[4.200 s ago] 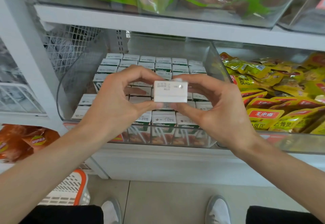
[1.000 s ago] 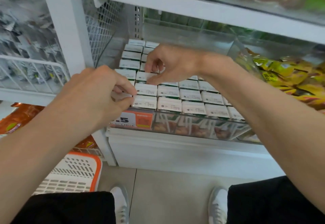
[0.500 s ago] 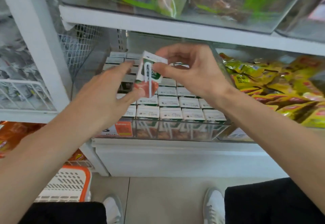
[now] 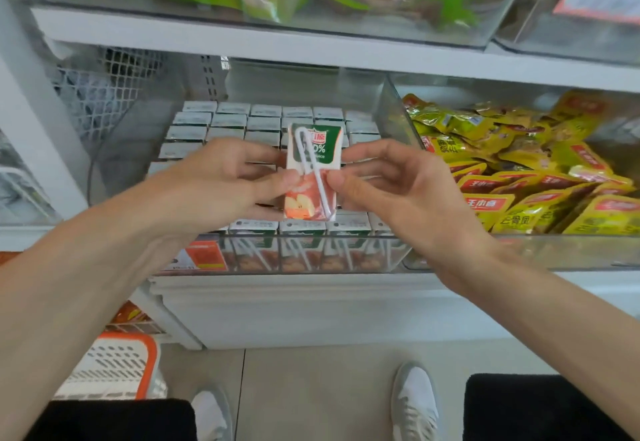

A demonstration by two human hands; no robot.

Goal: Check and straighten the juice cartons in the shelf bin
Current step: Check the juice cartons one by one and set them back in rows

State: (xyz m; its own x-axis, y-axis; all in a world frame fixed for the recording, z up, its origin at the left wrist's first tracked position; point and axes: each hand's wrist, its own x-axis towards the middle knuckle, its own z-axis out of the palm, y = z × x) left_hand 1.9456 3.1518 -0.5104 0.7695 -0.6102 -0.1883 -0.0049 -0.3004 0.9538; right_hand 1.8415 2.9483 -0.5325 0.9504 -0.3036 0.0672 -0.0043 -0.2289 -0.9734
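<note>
As left hand (image 4: 221, 182), right hand (image 4: 398, 193) pinch carton (image 4: 320, 150), upright

The juice carton (image 4: 313, 160), earlier tilted in the right hand (image 4: 391, 195), is now upright, the left hand (image 4: 214, 188) pinching too.

Held carton (image 4: 313, 150): small juice box, green-and-white upper half, red apple print on lower half, white straw (image 4: 317, 181) fixed slantwise across front. Upright, front toward camera, raised above bin's front rows, pinched at lower sides between left hand (image 4: 214, 184) and right hand (image 4: 391, 191).

Juice cartons (image 4: 228, 120): same type, upright in tight rows, pale tops up, filling bin.

Shelf bin (image 4: 391, 118): clear plastic, on white shelf; front row's printed faces visible through front wall.
</note>
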